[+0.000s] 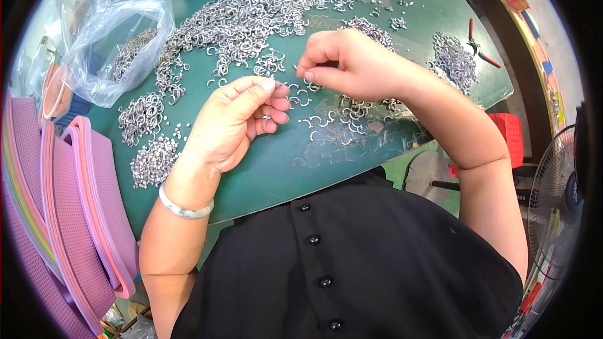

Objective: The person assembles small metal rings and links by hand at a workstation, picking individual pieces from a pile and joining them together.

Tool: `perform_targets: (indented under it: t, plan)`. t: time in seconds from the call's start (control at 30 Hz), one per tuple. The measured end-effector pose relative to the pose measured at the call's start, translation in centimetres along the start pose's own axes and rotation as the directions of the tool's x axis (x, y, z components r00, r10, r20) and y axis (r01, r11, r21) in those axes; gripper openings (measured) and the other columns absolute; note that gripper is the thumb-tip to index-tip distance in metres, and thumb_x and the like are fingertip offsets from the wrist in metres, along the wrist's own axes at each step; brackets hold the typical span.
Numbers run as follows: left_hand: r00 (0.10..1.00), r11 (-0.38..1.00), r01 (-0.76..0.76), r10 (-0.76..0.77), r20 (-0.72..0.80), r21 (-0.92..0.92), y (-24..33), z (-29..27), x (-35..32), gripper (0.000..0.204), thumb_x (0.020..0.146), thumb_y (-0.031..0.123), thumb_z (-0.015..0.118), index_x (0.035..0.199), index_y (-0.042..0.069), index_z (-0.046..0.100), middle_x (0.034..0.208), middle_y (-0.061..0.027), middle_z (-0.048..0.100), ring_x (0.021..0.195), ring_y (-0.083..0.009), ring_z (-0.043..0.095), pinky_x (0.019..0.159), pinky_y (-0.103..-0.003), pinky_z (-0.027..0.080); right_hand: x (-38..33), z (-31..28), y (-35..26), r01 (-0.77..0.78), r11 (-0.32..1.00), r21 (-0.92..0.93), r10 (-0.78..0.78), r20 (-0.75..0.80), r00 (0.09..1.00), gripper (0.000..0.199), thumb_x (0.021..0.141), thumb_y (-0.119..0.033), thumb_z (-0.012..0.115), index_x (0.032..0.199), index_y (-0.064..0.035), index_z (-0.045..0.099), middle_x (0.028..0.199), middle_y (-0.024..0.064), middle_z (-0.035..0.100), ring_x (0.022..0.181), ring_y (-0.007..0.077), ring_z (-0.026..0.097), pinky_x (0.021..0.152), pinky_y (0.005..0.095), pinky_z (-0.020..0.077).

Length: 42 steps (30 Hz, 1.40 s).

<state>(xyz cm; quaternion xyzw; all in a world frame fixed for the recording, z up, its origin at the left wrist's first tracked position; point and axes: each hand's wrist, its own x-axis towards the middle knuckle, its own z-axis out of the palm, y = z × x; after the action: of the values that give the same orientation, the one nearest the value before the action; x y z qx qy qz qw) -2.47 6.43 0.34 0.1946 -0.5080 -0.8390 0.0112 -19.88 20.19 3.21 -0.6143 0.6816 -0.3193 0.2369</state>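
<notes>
My left hand is raised over the green table, thumb and forefinger pinched on a small metal piece, mostly covered by the fingertips. To its right, my right hand has thumb and forefinger curled together; whatever they may hold is too small to make out. The two hands are close but apart. Beneath and between them lie loose open metal rings. Beyond stretches a big heap of silvery C-shaped rings. Left of my left wrist are a ring pile and a pile of tiny round metal parts.
A clear plastic bag with rings stands at the back left. Purple and pink baskets line the left side. Red-handled pliers lie at the right beside another metal pile. A fan stands at the far right.
</notes>
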Motion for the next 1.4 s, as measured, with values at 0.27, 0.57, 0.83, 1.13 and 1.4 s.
perform_targets:
  t: [0.27, 0.57, 0.83, 1.13, 1.4]
  plan:
    - [1.000, 1.000, 0.003, -0.003, -0.016, -0.018, -0.1, -0.2, 0.0, 0.019, 0.089, 0.020, 0.055, 0.091, 0.002, 0.061, 0.079, -0.0054, 0.062, 0.069, -0.0121, 0.057, 0.062, -0.023, 0.047, -1.7, 0.8, 0.5, 0.222, 0.922, -0.318, -0.195, 0.116, 0.974, 0.015, 0.076, -0.012, 0.058, 0.088, -0.0081, 0.067, 0.080, 0.0107, 0.056, 0.079, 0.0295, 0.058, 0.069, 0.0387, 0.0470]
    - [0.999, 0.999, 0.008, -0.009, -0.034, -0.037, 0.3, -0.2, -0.1, 0.019, 0.091, 0.021, 0.052, 0.087, 0.004, 0.059, 0.079, -0.0041, 0.060, 0.067, -0.0112, 0.056, 0.060, -0.023, 0.046, -2.1, 1.2, 1.0, 0.356, 0.900, -0.253, -0.332, 0.134, 0.934, 0.017, 0.072, -0.003, 0.060, 0.088, -0.0036, 0.065, 0.073, 0.0091, 0.053, 0.070, 0.0283, 0.055, 0.062, 0.0362, 0.0447]
    - [0.999, 0.996, -0.027, 0.025, -0.034, -0.080, 0.3, -0.9, -0.1, 0.011, 0.087, 0.016, 0.056, 0.086, 0.006, 0.059, 0.078, -0.0039, 0.062, 0.068, -0.0118, 0.059, 0.061, -0.023, 0.047, -2.5, 0.1, 0.5, 0.211, 0.938, -0.275, -0.195, 0.082, 0.977, 0.011, 0.075, -0.005, 0.056, 0.084, -0.0036, 0.063, 0.079, 0.0096, 0.057, 0.081, 0.0285, 0.057, 0.071, 0.0375, 0.0467]
    - [0.997, 0.985, -0.076, 0.072, -0.031, -0.156, 0.3, -1.8, 0.2, 0.007, 0.087, 0.012, 0.054, 0.088, 0.005, 0.057, 0.085, -0.0092, 0.064, 0.075, -0.0158, 0.062, 0.066, -0.025, 0.050, -3.0, 0.2, 0.5, 0.214, 0.944, -0.253, -0.202, 0.076, 0.977, 0.011, 0.076, -0.004, 0.055, 0.084, -0.0032, 0.063, 0.080, 0.0100, 0.056, 0.082, 0.0290, 0.057, 0.072, 0.0373, 0.0464]
    - [0.995, 0.977, -0.104, 0.102, -0.019, -0.186, 0.2, -2.2, 0.1, 0.007, 0.087, 0.010, 0.053, 0.089, 0.003, 0.055, 0.090, -0.0118, 0.063, 0.078, -0.0181, 0.062, 0.069, -0.027, 0.051, -3.4, 0.5, 0.3, 0.261, 0.934, -0.244, -0.240, 0.112, 0.964, 0.013, 0.074, -0.001, 0.056, 0.085, -0.0018, 0.062, 0.080, 0.0103, 0.053, 0.078, 0.0291, 0.055, 0.069, 0.0368, 0.0456]
